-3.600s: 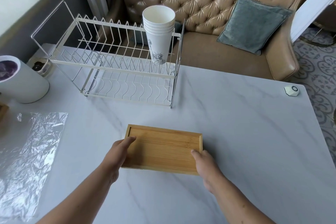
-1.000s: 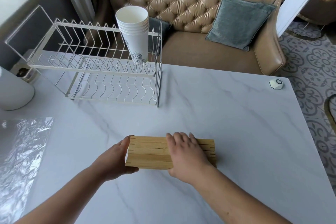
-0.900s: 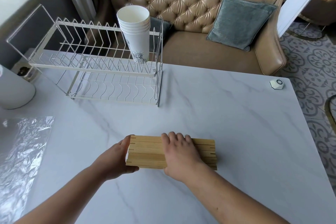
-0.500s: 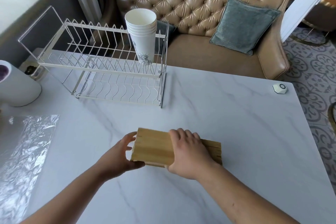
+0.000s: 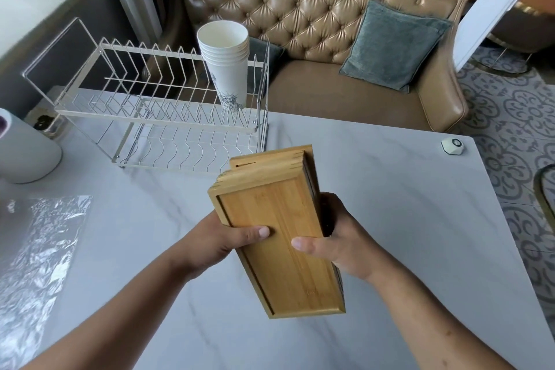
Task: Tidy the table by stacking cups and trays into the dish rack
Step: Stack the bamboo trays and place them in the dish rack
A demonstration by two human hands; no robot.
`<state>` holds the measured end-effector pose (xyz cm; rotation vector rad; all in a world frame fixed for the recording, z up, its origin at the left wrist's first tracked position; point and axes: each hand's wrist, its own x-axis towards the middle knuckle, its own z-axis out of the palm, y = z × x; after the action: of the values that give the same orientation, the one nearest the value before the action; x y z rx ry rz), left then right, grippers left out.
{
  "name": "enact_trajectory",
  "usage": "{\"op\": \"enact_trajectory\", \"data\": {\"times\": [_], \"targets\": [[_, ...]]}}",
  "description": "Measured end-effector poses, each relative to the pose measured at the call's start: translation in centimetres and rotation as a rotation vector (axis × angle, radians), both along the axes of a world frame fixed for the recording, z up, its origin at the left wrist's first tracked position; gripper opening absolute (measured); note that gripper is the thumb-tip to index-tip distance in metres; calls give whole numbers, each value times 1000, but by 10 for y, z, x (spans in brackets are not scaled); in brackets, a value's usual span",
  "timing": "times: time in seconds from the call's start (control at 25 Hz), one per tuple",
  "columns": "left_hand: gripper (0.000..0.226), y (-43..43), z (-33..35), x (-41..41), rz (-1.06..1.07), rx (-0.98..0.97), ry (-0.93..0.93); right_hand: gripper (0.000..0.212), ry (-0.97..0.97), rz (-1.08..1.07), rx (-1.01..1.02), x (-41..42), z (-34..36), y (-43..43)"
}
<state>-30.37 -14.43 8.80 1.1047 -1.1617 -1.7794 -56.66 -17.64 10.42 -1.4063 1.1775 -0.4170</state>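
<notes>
1. A stack of bamboo trays (image 5: pixel 279 237) is held up above the bench (image 5: pixel 390 204) at the centre of the frame, tilted so its long side runs from the middle down toward the lower right.
2. The left hand (image 5: pixel 216 242) grips the stack's left edge, its thumb pressed on the top tray's face; the fingers are wrapped behind, out of sight.
3. The right hand (image 5: pixel 339 237) clamps the stack's right edge, thumb on the top face and fingers curled around the far side.
4. The trays are slightly fanned at the upper end, where several jointed corners show one behind another.
5. A white wire dish rack (image 5: pixel 168 117) stands on the bench in the upper left of the frame, well apart from the trays.
6. A nested stack of paper cups (image 5: pixel 226 64) sits upright on the rack's top tier at its right end.
7. A crinkled clear plastic sheet (image 5: pixel 36 252) lies at the left edge of the frame.
8. A white cylinder (image 5: pixel 24 153) stands above it, left of the rack.
</notes>
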Motion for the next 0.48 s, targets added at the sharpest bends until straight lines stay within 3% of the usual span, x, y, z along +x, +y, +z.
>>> {"op": "enact_trajectory", "data": {"times": [0.16, 0.36, 0.48], "targets": [[57, 1, -6, -9, -15, -198, -224, 88, 143, 7, -68, -17, -10, 4], [93, 6, -23, -14, 40, -304, -617, 86, 302, 16, -134, -16, -17, 12], [97, 10, -34, -13, 22, -332, -682, 86, 361, 30, -148, -15, -22, 15]]}}
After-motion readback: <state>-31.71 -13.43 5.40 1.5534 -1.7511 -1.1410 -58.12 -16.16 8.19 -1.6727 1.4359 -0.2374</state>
